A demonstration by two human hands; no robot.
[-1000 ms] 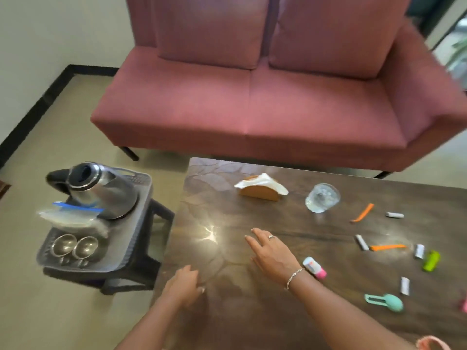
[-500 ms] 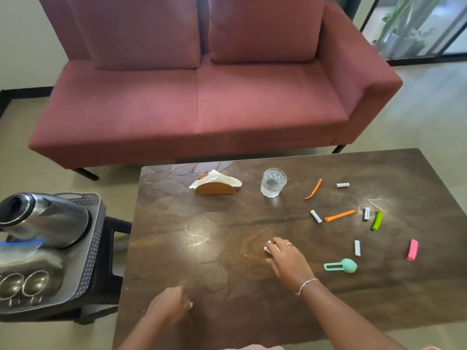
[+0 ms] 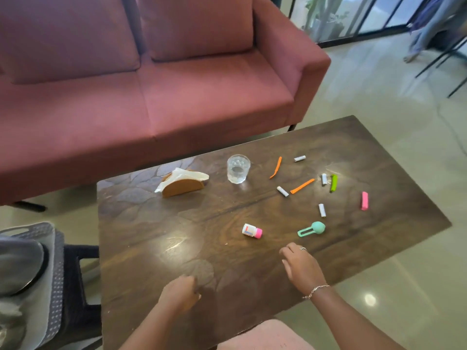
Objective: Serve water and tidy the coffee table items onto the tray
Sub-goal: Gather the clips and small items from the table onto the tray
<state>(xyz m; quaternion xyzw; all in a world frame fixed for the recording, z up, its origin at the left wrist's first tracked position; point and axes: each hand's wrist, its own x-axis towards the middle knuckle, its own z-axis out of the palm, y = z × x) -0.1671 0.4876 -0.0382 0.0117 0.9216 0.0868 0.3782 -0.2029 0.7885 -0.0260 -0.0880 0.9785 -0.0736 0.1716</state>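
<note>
Tray [image 3: 54, 263] sits off the table's left end on a dark stool [image 3: 80, 294], well to the left of the left hand [image 3: 180, 295], with a steel kettle [image 3: 19, 267] resting on it; only part of it is in view. The left hand lies curled loosely on the coffee table [image 3: 156, 248] near its front edge, grasping nothing. The right hand [image 3: 300, 267] rests further right with fingers relaxed and slightly spread, also empty — a ring and a bracelet show on it.

Just beyond the right hand lie a small white bottle with a pink cap [image 3: 252, 231] and a teal clip [image 3: 312, 229], both near but apart from the fingertips. Further out sit white batteries [image 3: 322, 210], two orange strips [image 3: 302, 186], a green clip [image 3: 333, 183] and a pink clip [image 3: 364, 201] toward the right edge. A clear glass [image 3: 238, 168] stands upright well ahead of both hands, with a wooden napkin holder [image 3: 182, 185] to its left.

Between the two hands and ahead of the left hand the tabletop is bare wood — the clutter gathers on the far right half. A red sofa [image 3: 151, 84] runs close along the far edge.
</note>
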